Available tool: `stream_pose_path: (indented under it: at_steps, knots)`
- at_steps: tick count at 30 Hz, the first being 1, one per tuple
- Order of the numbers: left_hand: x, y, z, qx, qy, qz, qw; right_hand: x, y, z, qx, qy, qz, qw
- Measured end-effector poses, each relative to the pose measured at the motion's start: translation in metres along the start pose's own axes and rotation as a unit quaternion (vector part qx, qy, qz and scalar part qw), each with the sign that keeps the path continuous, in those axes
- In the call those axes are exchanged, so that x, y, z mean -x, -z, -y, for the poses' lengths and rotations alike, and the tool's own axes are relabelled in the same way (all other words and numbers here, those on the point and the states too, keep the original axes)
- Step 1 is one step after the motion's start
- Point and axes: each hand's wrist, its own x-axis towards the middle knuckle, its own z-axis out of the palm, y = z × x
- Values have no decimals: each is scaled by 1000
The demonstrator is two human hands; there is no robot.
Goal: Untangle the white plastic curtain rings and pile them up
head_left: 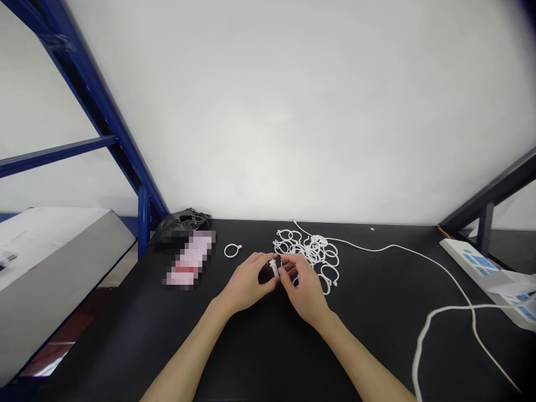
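Over the middle of the black table, my left hand and my right hand meet at the fingertips. Between them is a small white plastic piece, with the thumb and fingers of both hands closed about it. It stands roughly upright; fingers cover part of it, so its full shape is hidden. Just behind and beside my right hand lies a loose pile of white curtain rings, thin hoops with small knobs. One separate curtain ring lies flat to the left, apart from my left hand.
A blurred pink packet and a crumpled black plastic bag lie at left. White cables cross the right side toward a white box with blue print. Blue frame bars and a large white box flank the table.
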Motion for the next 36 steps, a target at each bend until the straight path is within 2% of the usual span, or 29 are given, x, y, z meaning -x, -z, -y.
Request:
stream_pose_path:
  at_steps: [3, 6, 15, 26, 28, 30, 33, 36]
  knots:
    - [0, -1, 1, -29, -22, -3, 999, 0, 1, 1, 22, 71, 20, 997]
    - [0, -1, 0, -44, -41, 0, 998, -1, 2, -1, 27, 95, 34, 995]
    - [2, 1, -2, -41, -70, 16, 997, -2, 3, -10, -22, 64, 14, 998]
    - [1, -2, -2, -74, -81, -1, 994, -5, 5, -13, -22, 35, 12, 999]
    - [-1, -2, 1, -88, -70, -29, 993, -5, 6, -14, -1, 17, 9, 1000]
    - [-3, 0, 7, -127, -34, -87, 987, -7, 10, -17, 49, 5, -1, 999]
    - [-6, 5, 18, -220, 52, -181, 957, -11, 15, -23, 158, 10, -19, 987]
    - [-6, 10, 26, -288, 119, -212, 926, -14, 20, -29, 244, 4, -20, 969]
